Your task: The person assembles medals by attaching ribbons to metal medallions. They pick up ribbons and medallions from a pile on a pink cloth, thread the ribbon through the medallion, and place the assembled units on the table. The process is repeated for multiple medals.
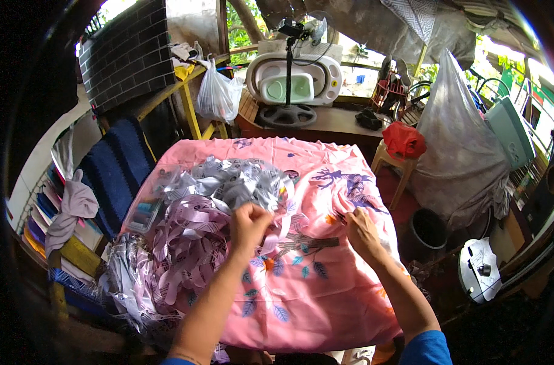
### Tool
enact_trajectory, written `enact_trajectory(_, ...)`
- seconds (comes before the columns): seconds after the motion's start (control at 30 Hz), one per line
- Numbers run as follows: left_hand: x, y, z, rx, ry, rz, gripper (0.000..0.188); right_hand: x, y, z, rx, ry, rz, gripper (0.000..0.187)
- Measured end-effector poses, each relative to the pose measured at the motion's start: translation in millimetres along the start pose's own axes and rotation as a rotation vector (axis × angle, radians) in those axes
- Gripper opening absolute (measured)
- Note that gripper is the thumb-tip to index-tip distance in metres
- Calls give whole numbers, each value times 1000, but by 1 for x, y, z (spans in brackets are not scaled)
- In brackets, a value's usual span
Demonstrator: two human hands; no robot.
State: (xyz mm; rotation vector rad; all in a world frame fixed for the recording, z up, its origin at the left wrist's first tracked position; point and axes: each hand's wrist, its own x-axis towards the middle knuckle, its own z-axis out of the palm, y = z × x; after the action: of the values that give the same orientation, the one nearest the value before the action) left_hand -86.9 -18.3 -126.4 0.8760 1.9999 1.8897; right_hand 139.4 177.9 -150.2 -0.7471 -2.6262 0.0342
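A pink cloth [325, 298] printed with leaves, flowers and deer covers the table before me. On its left half lies a heap of printed ribbons, with silver-grey ribbon [228, 179] at the far side and lilac ribbon [188, 234] nearer. My left hand [250, 228] is closed in a pinch at the heap's right edge, with a strip of ribbon [269, 243] showing beside its fingers. Farther right, over the cloth, my right hand [363, 232] is closed around a small dark tool [341, 217], mostly hidden by the fingers.
A clear plastic box [144, 216] sits by the heap's left side. Beyond the table stand a fan [288, 115] and baby bathtubs [331, 79]. To the right are a stool [393, 163] with a red bag [404, 141] and a black bucket [428, 228].
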Motion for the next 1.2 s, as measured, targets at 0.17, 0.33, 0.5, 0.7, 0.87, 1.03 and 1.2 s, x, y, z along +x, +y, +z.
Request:
enact_trajectory(0.17,-107,31,0,-34,-182,36,15,1,-5,-13,193,94,-21,14)
enact_trajectory(0.33,-112,57,-27,422,-259,376,14,0,-49,-39,1043,-128,236,19)
enact_trajectory(0.5,-61,35,-48,979,-209,539,43,7,-111,-68,770,-363,120,41)
enact_trajectory(0.7,-5,40,-57,898,-737,377,37,8,-107,-26,591,-248,-54,35)
enact_trajectory(0.87,50,67,-78,751,-915,361,24,41,-96,-46,738,-444,137,25)
enact_trajectory(1.03,81,48,-77,865,-489,549,19,47,-71,-18,513,-291,133,34)
enact_trajectory(1.2,40,58,-67,1050,-948,342,15,25,-124,-55,483,-133,98,43)
